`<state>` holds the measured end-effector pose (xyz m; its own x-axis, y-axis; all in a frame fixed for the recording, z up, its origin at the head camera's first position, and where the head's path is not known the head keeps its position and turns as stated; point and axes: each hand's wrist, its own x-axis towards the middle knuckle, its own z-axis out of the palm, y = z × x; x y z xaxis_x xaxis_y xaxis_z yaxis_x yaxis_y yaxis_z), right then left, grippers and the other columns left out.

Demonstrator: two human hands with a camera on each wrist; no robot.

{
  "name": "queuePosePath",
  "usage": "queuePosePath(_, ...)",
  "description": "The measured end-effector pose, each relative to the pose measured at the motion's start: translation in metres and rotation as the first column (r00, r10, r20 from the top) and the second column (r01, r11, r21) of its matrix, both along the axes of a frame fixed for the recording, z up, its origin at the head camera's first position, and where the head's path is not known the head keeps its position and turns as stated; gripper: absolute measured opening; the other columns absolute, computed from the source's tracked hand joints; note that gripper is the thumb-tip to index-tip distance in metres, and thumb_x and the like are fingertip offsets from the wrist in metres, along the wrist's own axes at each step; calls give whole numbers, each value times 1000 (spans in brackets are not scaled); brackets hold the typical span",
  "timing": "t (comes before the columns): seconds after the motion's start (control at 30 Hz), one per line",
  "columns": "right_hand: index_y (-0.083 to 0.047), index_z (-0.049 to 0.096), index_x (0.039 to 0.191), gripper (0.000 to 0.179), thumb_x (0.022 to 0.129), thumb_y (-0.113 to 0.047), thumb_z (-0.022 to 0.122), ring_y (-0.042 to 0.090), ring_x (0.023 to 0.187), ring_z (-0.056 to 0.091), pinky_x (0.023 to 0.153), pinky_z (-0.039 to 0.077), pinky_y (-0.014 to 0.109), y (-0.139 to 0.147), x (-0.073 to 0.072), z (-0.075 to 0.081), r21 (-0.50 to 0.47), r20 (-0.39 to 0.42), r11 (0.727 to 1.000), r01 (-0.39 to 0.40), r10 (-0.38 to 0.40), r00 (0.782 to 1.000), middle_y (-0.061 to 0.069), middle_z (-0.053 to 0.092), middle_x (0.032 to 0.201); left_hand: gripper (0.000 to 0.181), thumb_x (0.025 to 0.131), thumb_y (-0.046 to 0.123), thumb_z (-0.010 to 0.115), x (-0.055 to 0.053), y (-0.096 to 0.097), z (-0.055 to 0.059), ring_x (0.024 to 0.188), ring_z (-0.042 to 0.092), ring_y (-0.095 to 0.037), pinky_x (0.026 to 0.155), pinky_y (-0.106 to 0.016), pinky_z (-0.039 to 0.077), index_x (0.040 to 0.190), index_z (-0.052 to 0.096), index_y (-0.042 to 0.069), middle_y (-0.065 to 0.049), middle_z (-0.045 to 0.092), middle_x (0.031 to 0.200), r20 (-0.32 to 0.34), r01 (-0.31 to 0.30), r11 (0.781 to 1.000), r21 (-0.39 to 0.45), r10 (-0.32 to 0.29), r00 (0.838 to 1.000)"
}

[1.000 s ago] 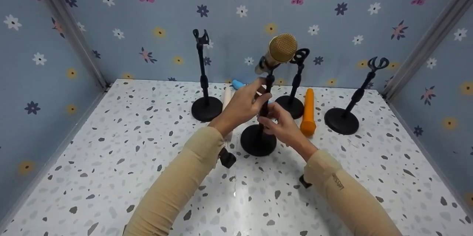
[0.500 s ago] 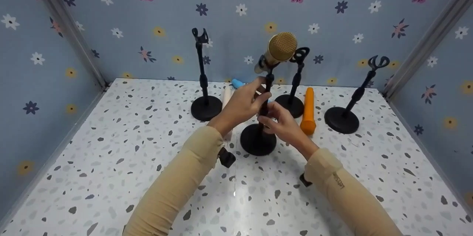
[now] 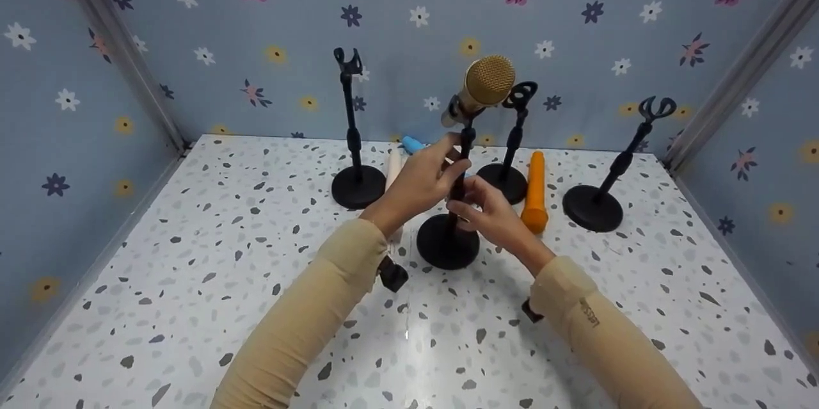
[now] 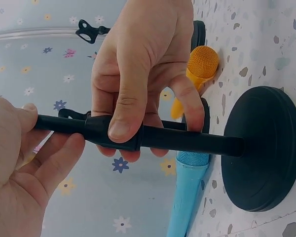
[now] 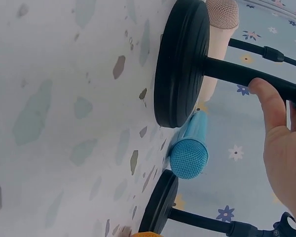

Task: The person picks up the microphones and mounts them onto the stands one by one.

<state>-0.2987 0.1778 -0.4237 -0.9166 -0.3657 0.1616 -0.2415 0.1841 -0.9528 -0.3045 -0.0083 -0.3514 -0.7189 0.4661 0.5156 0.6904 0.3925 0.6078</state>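
A gold microphone (image 3: 489, 84) sits tilted in the clip atop a black microphone stand (image 3: 447, 244), whose round base is on the speckled table. My left hand (image 3: 419, 180) grips the upper pole just below the clip. Lower down, my right hand (image 3: 491, 214) holds the thicker collar at mid-pole. In the left wrist view, the right thumb (image 4: 123, 116) presses on the collar while its other fingers go round behind the pole. The left fingertips there pinch the thin upper tube. From the right wrist view, the right hand (image 5: 281, 148) shows with a fingertip on the lower pole.
Three more stands with vacant clips surround it: a left stand (image 3: 357, 188), one behind (image 3: 505, 183) and a right stand (image 3: 593, 208). An orange microphone (image 3: 535, 194), a blue microphone (image 5: 189, 155) and a pale pink microphone (image 5: 219, 37) lie between them. Patterned walls (image 3: 409, 31) enclose the table.
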Motion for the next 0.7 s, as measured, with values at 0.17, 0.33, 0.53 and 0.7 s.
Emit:
queuePosePath(0.17,-3,57,122,27,99,-13,67,29,111,63,83,59,44,2,0,3,29,4,1000,0,0,1000,15,60,115,25,107,22,54,2,2,1,95,69,-20,81,-31,54,127,55,8,-7,70,108,42,-1,1000,13,1,999)
queuePosePath(0.33,-5,59,129,34,98,-16,69,26,111,65,86,59,38,5,1,9,141,-62,990,-18,27,998,12,63,116,33,107,24,54,6,1,-1,104,69,-19,88,-29,54,135,54,7,-7,69,113,88,-23,1000,8,23,996)
queuePosePath(0.53,-4,62,131,36,97,-14,71,27,108,68,90,57,39,11,2,14,339,-169,941,-13,74,983,10,68,119,33,103,28,62,11,-4,-7,89,69,-15,78,-29,54,129,61,9,-3,71,106,82,-98,990,-99,106,991)
queuePosePath(0.7,-2,62,134,41,96,-10,71,31,110,67,94,55,42,16,5,19,469,-101,883,-28,85,991,15,66,127,28,98,23,69,14,-11,-14,96,68,-22,80,-37,54,122,66,9,-6,71,111,171,-102,963,-248,147,974)
